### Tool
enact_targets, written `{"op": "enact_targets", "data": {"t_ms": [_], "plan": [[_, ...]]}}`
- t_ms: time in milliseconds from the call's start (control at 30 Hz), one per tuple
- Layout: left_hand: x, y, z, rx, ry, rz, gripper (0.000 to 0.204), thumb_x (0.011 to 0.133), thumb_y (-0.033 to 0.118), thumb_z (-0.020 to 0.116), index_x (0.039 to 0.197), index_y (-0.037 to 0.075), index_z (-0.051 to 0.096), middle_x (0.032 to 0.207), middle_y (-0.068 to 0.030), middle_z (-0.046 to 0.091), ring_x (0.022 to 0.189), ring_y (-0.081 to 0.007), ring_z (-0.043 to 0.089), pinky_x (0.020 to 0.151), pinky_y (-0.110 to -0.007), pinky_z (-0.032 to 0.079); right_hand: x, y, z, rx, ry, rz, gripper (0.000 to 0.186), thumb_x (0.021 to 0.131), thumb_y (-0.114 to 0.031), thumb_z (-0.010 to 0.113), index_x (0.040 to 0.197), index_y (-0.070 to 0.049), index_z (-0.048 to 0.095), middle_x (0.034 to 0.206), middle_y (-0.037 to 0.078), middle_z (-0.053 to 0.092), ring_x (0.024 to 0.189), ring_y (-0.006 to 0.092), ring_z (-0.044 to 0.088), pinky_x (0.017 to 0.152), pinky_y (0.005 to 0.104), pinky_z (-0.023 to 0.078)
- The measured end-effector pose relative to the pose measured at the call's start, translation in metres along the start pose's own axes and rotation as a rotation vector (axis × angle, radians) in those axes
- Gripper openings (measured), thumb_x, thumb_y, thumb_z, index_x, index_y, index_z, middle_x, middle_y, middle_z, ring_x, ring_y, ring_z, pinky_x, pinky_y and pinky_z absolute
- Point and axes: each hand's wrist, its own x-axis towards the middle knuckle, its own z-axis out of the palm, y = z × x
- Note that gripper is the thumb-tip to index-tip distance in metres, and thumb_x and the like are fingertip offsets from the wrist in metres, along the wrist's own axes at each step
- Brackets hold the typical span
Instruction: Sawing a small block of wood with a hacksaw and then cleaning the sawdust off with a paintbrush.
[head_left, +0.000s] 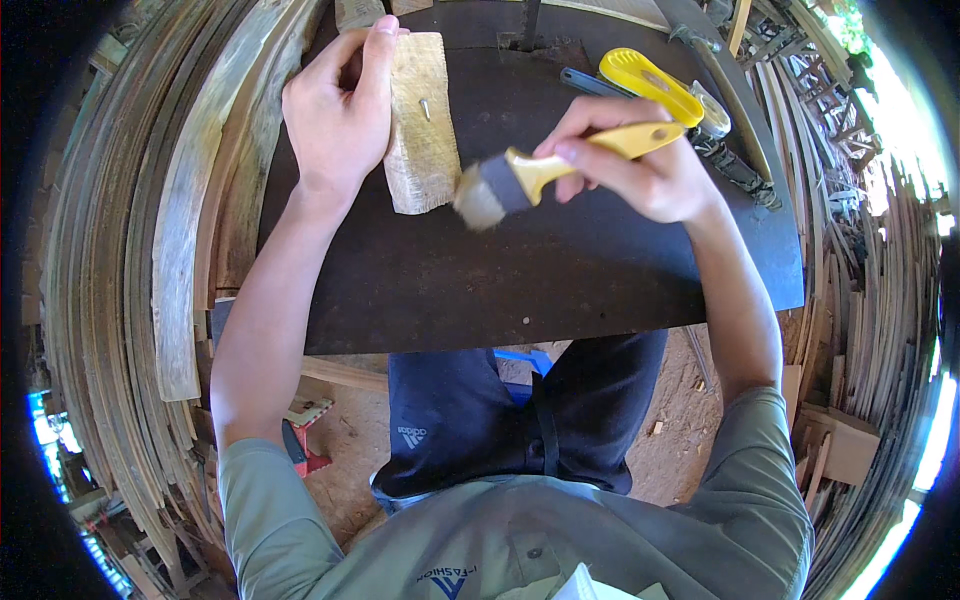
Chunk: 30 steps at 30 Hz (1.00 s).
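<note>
My left hand (345, 110) grips a short wooden block (425, 155) by its left side, thumb along the upper edge, tilted up above the dark tabletop. A small metal nail or screw (425, 108) shows on the block's face. My right hand (640, 165) is closed around the yellow handle of a paintbrush (530, 178) with a dark ferrule. Its pale bristles, blurred by motion, point left beside the block's lower right corner; whether they touch it I cannot tell. Just beyond the right hand lies a yellow tray-shaped tool (650, 85).
The dark tabletop (490, 275) spans the middle. A hammer (730, 95) and a roll of tape (710, 115) lie at its right. Long wooden boards (190, 210) stack along the left, and more wood strips (870, 330) at the right. A red tool (305, 445) is on the floor.
</note>
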Motion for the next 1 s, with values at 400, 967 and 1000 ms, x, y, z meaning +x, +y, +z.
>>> {"op": "enact_targets", "data": {"t_ms": [400,967,1000], "plan": [[0.001,-0.004,-0.001,0.126,-0.012,-0.133,0.042,0.101,0.041,0.068,0.090,0.002,0.078,0.065,-0.0071,0.067,0.060,-0.0156,0.062,0.063,-0.034,0.049,-0.002,0.001,-0.009,-0.171,0.197,-0.077,0.016,0.103,-0.011,0.061,0.108,0.000,0.071,0.080,0.007,0.073,0.071,0.0114,0.071,0.061,0.0245,0.055],[0.001,-0.010,-0.001,0.160,-0.061,-0.240,0.046,0.100,0.046,0.066,0.091,0.002,0.077,0.072,-0.0090,0.071,0.067,-0.0201,0.067,0.070,-0.035,0.052,0.003,0.010,0.002,0.101,0.241,-0.274,0.016,0.106,-0.013,0.061,0.112,-0.001,0.070,0.089,0.008,0.075,0.075,0.0109,0.070,0.061,0.0236,0.053],[0.001,-0.010,-0.002,0.179,-0.054,-0.244,0.046,0.101,0.046,0.066,0.091,0.002,0.077,0.072,-0.0088,0.071,0.066,-0.0201,0.067,0.070,-0.035,0.052,0.001,0.008,0.000,0.108,0.071,-0.218,0.017,0.105,-0.013,0.063,0.113,-0.001,0.070,0.089,0.009,0.075,0.076,0.0111,0.071,0.061,0.0237,0.053]]}}
